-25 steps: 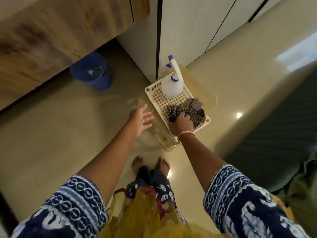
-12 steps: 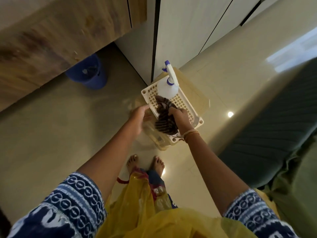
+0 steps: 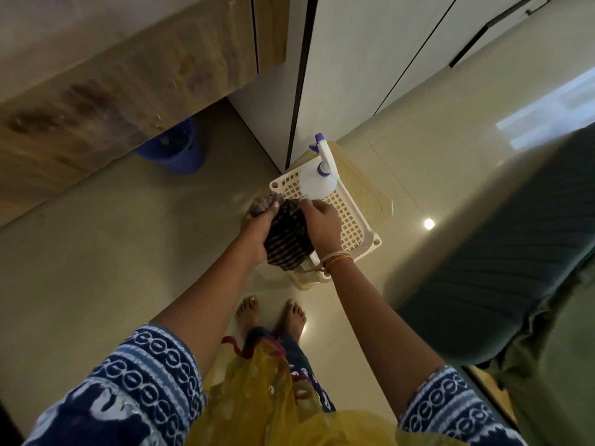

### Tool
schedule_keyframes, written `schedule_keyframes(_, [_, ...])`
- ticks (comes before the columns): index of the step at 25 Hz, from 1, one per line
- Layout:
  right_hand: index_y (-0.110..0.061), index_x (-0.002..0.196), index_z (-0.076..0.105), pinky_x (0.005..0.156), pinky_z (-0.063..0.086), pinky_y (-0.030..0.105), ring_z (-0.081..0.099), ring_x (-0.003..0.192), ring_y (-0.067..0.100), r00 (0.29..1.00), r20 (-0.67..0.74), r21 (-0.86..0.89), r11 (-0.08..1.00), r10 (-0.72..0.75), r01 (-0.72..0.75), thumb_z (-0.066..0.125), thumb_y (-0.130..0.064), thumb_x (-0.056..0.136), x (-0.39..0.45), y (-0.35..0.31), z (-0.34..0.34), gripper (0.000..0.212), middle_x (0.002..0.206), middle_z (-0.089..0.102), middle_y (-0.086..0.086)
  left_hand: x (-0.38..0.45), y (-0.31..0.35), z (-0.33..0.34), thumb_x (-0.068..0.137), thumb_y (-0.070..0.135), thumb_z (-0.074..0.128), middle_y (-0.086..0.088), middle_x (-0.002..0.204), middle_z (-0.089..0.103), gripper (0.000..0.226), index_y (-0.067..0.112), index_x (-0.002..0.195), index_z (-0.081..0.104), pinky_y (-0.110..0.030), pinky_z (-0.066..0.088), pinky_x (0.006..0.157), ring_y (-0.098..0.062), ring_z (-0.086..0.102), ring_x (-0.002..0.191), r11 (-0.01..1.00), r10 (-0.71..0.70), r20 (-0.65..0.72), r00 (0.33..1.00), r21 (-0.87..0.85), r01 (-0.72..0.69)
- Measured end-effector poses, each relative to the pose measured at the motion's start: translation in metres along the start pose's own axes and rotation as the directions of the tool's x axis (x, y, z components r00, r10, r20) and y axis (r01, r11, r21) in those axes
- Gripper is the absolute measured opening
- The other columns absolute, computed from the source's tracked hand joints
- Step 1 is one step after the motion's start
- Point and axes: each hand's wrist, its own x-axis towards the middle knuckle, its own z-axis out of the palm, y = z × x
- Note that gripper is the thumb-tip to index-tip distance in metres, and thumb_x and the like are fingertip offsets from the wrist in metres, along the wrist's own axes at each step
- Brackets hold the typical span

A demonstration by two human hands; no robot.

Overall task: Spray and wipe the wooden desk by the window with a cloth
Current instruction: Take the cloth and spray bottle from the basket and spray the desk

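While both grip the cloth (image 3: 288, 235) above the basket (image 3: 357, 226), left hand (image 3: 257, 228) and right hand (image 3: 322, 225) flank it; spray bottle (image 3: 317, 183) upright at basket's far corner.

Glossy beige floor (image 3: 96, 284), lit by a bright window reflection at the far right and one small round light spot beside the stool. On it: a low tan stool (image 3: 370, 191) near the white cabinet doors, topped by a cream perforated basket (image 3: 354, 220) with a white spray bottle (image 3: 317, 185) upright in its far corner. Also on the floor: a blue bucket (image 3: 175, 152), half tucked under the wooden table (image 3: 96, 101), and two bare feet (image 3: 270, 313), close together, just short of the stool.
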Motion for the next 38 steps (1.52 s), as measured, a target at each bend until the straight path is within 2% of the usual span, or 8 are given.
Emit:
schedule_keyframes(4, [-0.015, 0.133, 0.049, 0.08, 0.054, 0.032, 0.061, 0.099, 0.021, 0.981, -0.178, 0.156, 0.986, 0.08, -0.052, 0.069, -0.024, 0.086, 0.052, -0.005, -0.005, 0.052, 0.121, 0.059, 0.01, 0.015, 0.013, -0.004, 0.088, 0.036, 0.07, -0.007, 0.121, 0.066, 0.042, 0.018, 0.124, 0.061, -0.047, 0.052, 0.097, -0.028, 0.064, 0.108, 0.992, 0.119, -0.141, 0.983, 0.068, -0.111])
schedule_keyframes(7, [-0.021, 0.147, 0.035, 0.099, 0.049, 0.047, 0.05, 0.122, 0.028, 0.986, -0.163, -0.042, 0.999, -0.03, 0.023, 0.079, -0.029, 0.08, 0.092, -0.006, -0.004, 0.081, 0.144, 0.043, 0.011, 0.03, 0.021, -0.007, 0.091, 0.033, 0.066, -0.009, 0.125, 0.063, 0.042, 0.014, 0.127, 0.058, -0.044, 0.049, 0.1, -0.027, 0.06, 0.113, 0.978, 0.194, -0.189, 0.963, 0.116, -0.174])
schedule_keyframes(16, [-0.015, 0.131, 0.056, 0.081, 0.047, 0.032, 0.062, 0.098, 0.022, 0.992, -0.096, -0.038, 0.996, -0.079, 0.075, 0.064, -0.035, 0.093, 0.076, -0.01, 0.005, 0.044, 0.11, 0.064, 0.002, 0.018, 0.024, -0.029, 0.093, 0.034, 0.064, -0.012, 0.129, 0.061, 0.046, 0.011, 0.131, 0.056, -0.039, 0.049, 0.098, -0.03, 0.059, 0.115, 0.974, 0.214, -0.268, 0.939, 0.135, -0.183])
schedule_keyframes(20, [-0.03, 0.096, 0.061, 0.086, 0.054, 0.041, 0.066, 0.095, 0.027, 0.985, 0.058, -0.012, 0.987, -0.161, 0.162, 0.062, -0.039, 0.093, 0.014, -0.034, -0.007, 0.01, 0.099, 0.067, 0.003, -0.028, 0.04, -0.042, 0.092, 0.035, 0.064, -0.011, 0.131, 0.059, 0.048, 0.01, 0.132, 0.055, -0.032, 0.046, 0.091, -0.029, 0.057, 0.118, 0.955, 0.288, -0.284, 0.914, 0.158, -0.251])
schedule_keyframes(25, [-0.023, 0.082, 0.071, 0.084, 0.052, 0.043, 0.066, 0.081, 0.028, 0.944, 0.254, 0.079, 0.978, -0.209, 0.195, 0.074, -0.044, 0.081, -0.064, -0.079, -0.005, 0.021, 0.083, 0.072, 0.008, -0.104, 0.066, -0.071, 0.093, 0.038, 0.063, -0.004, 0.132, 0.056, 0.051, 0.01, 0.134, 0.052, -0.03, 0.04, 0.09, -0.026, 0.053, 0.12, 0.927, 0.375, -0.289, 0.881, 0.108, -0.359])
schedule_keyframes(30, [-0.023, 0.09, 0.076, 0.088, 0.054, 0.044, 0.069, 0.09, 0.028, 0.845, 0.457, 0.149, 0.96, -0.278, 0.235, 0.078, -0.051, 0.076, -0.116, -0.124, 0.026, 0.031, 0.094, 0.074, 0.007, -0.181, 0.096, -0.118, 0.094, 0.032, 0.063, 0.0, 0.119, 0.057, 0.044, 0.014, 0.133, 0.056, -0.029, 0.04, 0.088, -0.017, 0.051, 0.104, 0.856, 0.465, -0.348, 0.814, -0.057, -0.513])
schedule_keyframes(34, [-0.012, 0.097, 0.07, 0.066, 0.052, 0.037, 0.062, 0.061, 0.019, 0.721, 0.671, 0.041, 0.979, -0.175, 0.199, 0.067, -0.046, 0.089, -0.159, -0.158, 0.083, 0.035, 0.075, 0.066, 0.008, -0.225, 0.113, -0.192, 0.093, 0.033, 0.065, -0.006, 0.12, 0.063, 0.04, 0.013, 0.127, 0.06, -0.036, 0.047, 0.098, -0.024, 0.059, 0.108, 0.794, 0.483, -0.453, 0.749, -0.133, -0.593])
schedule_keyframes(38, [-0.002, 0.117, 0.067, 0.067, 0.058, 0.039, 0.07, 0.08, 0.034, 0.548, 0.82, 0.011, 0.962, -0.165, 0.273, 0.063, -0.041, 0.094, -0.204, -0.183, 0.161, 0.046, 0.104, 0.072, 0.019, -0.248, 0.117, -0.286, 0.093, 0.04, 0.062, -0.009, 0.12, 0.062, 0.047, 0.012, 0.13, 0.055, -0.048, 0.046, 0.102, -0.032, 0.058, 0.11, 0.752, 0.408, -0.545, 0.733, -0.256, -0.608])
